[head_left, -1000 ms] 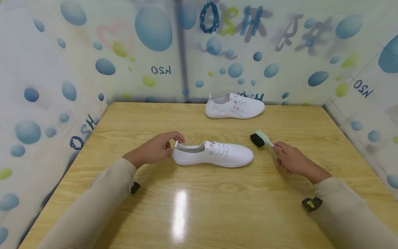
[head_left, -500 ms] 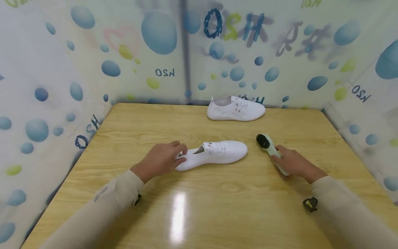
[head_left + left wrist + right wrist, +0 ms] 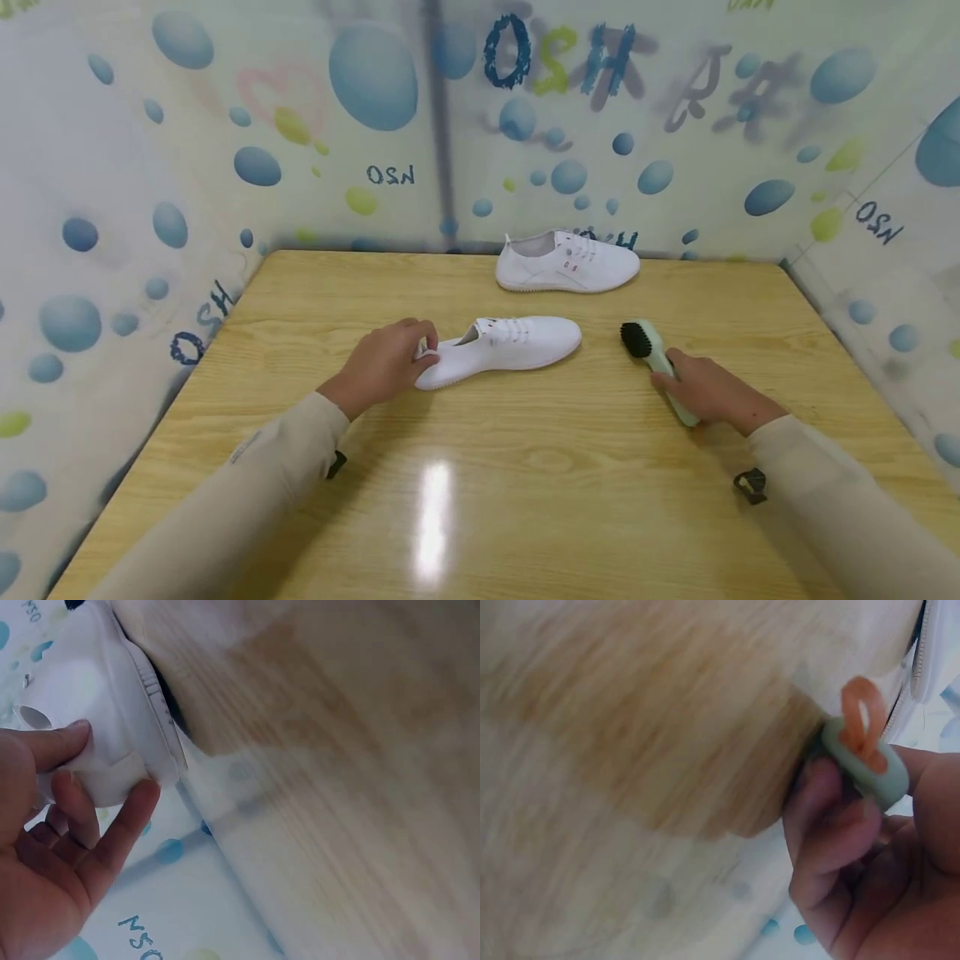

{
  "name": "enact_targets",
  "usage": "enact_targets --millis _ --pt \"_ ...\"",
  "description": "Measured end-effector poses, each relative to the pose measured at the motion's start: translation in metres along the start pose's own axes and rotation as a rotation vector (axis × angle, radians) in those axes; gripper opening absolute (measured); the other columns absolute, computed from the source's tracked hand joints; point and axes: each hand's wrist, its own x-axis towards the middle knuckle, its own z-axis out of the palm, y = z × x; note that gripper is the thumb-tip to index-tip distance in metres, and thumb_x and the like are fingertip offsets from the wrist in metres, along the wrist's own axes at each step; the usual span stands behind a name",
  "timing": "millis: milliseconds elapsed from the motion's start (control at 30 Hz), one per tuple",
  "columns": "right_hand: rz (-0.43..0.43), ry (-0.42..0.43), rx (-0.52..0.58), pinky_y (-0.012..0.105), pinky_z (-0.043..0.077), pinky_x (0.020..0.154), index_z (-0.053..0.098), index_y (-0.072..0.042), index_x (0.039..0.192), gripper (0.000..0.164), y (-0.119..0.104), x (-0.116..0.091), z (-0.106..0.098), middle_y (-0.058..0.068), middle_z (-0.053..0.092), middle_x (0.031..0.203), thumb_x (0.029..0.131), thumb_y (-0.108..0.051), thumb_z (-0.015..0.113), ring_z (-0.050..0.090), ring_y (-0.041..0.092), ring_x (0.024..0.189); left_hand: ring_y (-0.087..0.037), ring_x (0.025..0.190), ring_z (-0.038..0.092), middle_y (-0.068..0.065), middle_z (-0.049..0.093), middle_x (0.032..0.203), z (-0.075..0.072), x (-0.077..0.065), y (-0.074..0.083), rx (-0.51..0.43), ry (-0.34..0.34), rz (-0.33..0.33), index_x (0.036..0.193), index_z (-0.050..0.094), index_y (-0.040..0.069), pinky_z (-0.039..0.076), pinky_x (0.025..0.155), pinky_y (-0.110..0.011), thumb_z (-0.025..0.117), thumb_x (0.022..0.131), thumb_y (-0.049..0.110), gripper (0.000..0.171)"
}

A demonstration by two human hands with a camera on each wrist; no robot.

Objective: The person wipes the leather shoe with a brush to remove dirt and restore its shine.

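Note:
A white lace-up shoe (image 3: 517, 343) lies in the middle of the table, toe to the right. My left hand (image 3: 390, 362) pinches its heel, thumb on the near side; in the left wrist view the fingers (image 3: 120, 840) curl around the heel (image 3: 112, 776). On the right, my right hand (image 3: 708, 387) grips a pale green brush (image 3: 660, 363) by the handle. Its black bristles (image 3: 636, 340) face left and up. In the right wrist view an orange loop (image 3: 862, 712) hangs from the handle's end (image 3: 866, 765), beside the curled fingers.
A second white shoe (image 3: 567, 262) stands at the table's back edge against the patterned wall (image 3: 465, 150), toe to the right. The wood-grain table (image 3: 570, 500) is bounded by walls at the back and both sides. Glare shows on its near part.
My left hand has taken hold of the shoe's heel, and the shoe has shifted left and back, its toe angled away. The brush has turned in my right hand, bringing the bristles into fuller view.

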Motion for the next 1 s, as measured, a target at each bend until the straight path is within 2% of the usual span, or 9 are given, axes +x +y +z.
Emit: enact_targets --millis 167,367,467,700,1000 --pt "-0.010 0.014 0.013 0.031 0.042 0.058 0.049 -0.003 0.100 0.035 0.007 0.002 -0.005 0.007 0.052 0.078 0.106 -0.037 0.050 0.049 0.018 0.065 -0.016 0.062 0.052 -0.003 0.059 0.082 -0.001 0.010 -0.005 -0.013 0.026 -0.106 0.096 0.062 0.015 0.039 0.051 -0.029 0.074 0.092 0.023 0.015" --pt "0.024 -0.012 0.027 0.031 0.043 0.058 0.057 -0.006 0.090 0.041 0.010 0.006 -0.006 0.003 0.053 0.072 0.106 -0.043 0.046 0.050 0.016 0.061 -0.017 0.059 0.052 -0.004 0.060 0.083 -0.003 0.016 -0.013 -0.032 0.052 -0.179 0.096 0.063 0.014 0.038 0.049 -0.030 0.074 0.091 0.022 0.015" --pt "0.045 -0.026 0.000 0.031 0.042 0.058 0.058 -0.008 0.088 0.047 0.009 0.005 -0.006 0.003 0.053 0.069 0.106 -0.048 0.041 0.050 0.016 0.060 -0.018 0.058 0.051 -0.004 0.059 0.082 -0.004 0.018 -0.017 -0.035 0.042 -0.192 0.095 0.062 0.014 0.037 0.048 -0.030 0.074 0.091 0.024 0.016" --pt "0.061 -0.026 -0.170 0.030 0.036 0.058 0.057 -0.011 0.082 0.056 0.006 0.001 -0.008 0.002 0.047 0.068 0.107 -0.054 0.030 0.046 0.016 0.061 -0.018 0.058 0.049 -0.005 0.057 0.079 -0.009 0.019 -0.018 -0.031 -0.008 -0.208 0.097 0.061 0.015 0.037 0.048 -0.030 0.073 0.092 0.029 0.020" --pt "0.045 -0.012 -0.194 0.030 0.035 0.058 0.059 -0.011 0.086 0.054 0.002 0.000 -0.009 0.002 0.048 0.069 0.107 -0.052 0.031 0.046 0.016 0.064 -0.017 0.059 0.049 -0.004 0.059 0.078 -0.014 0.016 -0.018 -0.007 -0.033 -0.202 0.102 0.066 0.013 0.036 0.048 -0.029 0.074 0.091 0.035 0.026"
